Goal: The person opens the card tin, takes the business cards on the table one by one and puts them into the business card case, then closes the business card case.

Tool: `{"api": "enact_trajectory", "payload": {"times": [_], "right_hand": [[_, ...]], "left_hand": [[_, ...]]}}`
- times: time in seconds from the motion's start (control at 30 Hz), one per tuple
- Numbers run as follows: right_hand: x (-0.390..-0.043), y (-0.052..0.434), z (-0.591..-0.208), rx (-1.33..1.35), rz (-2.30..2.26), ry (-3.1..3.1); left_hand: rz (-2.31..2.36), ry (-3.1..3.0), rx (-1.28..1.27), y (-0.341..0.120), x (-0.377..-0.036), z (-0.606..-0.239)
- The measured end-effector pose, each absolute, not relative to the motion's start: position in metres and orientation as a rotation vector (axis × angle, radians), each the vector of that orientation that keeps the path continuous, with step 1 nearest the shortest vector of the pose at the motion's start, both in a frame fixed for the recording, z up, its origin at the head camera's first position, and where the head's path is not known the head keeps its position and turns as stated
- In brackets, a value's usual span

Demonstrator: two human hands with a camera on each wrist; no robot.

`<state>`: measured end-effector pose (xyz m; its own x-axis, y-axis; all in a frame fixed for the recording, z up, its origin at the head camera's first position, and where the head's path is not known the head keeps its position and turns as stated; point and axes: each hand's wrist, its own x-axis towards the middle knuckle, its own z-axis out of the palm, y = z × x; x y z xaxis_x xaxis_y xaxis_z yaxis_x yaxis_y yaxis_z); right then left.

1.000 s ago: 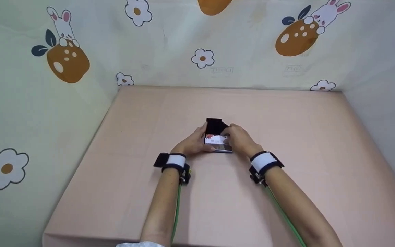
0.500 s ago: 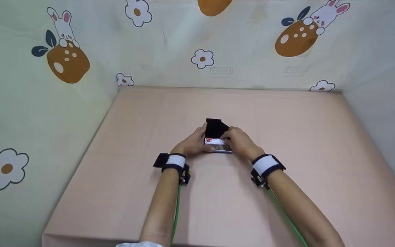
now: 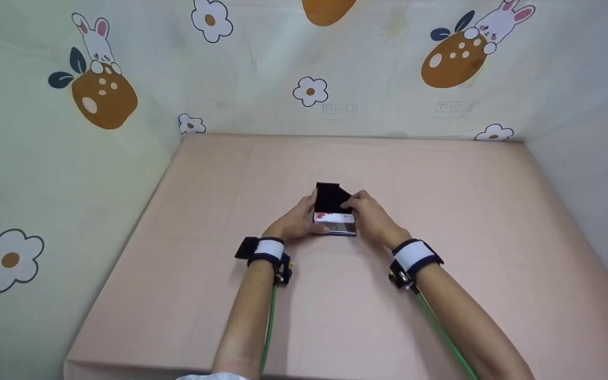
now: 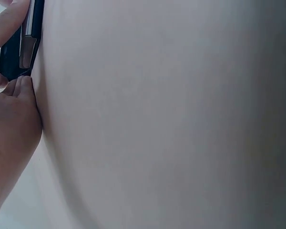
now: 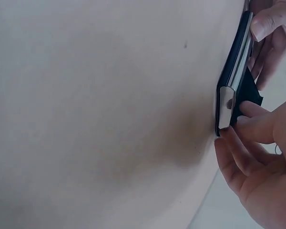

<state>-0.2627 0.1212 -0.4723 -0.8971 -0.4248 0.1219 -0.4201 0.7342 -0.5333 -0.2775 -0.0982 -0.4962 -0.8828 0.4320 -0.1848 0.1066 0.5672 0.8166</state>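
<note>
A black card holder lies at the middle of the table, its flap raised away from me. At its near end sits a silvery metal card case. A white card with red print sticks out of the case as a narrow strip. My left hand grips the holder's left side, thumb on the case's front. My right hand holds the right side, fingertips on the black flap just above the card. In the right wrist view, the case's end shows between the dark covers.
Peach cloth covers the table, its front edge below my forearms. A patterned curtain stands behind and on both sides. Each wrist wears a strapped camera band, such as the right band, with a green cable.
The card has slid toward me into the metal case, so a thinner strip shows. My right fingertips have shifted from the card up to the flap. The left hand has stayed put.
</note>
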Motion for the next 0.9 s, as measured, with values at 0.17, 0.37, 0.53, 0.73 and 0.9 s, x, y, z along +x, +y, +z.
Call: {"api": "enact_trajectory", "payload": {"times": [0.17,0.37,0.53,0.73,0.9], "right_hand": [[-0.266,0.127,-0.469,-0.507,-1.079,2.900],[-0.270,0.127,-0.461,-0.320,-1.286,2.593],[-0.265,0.129,-0.458,-0.351,-1.374,2.494],[-0.252,0.137,-0.454,-0.483,-1.351,2.486],[-0.238,0.144,-0.449,-0.519,-1.278,2.451]], "left_hand": [[1.293,2.436,0.461,-0.096,-0.277,-0.497],[1.347,2.417,0.490,-0.096,-0.276,-0.493],[1.437,2.327,0.373,-0.099,-0.271,-0.482],[1.407,2.324,0.296,-0.107,-0.264,-0.468],[1.319,2.298,0.261,-0.106,-0.252,-0.459]]}}
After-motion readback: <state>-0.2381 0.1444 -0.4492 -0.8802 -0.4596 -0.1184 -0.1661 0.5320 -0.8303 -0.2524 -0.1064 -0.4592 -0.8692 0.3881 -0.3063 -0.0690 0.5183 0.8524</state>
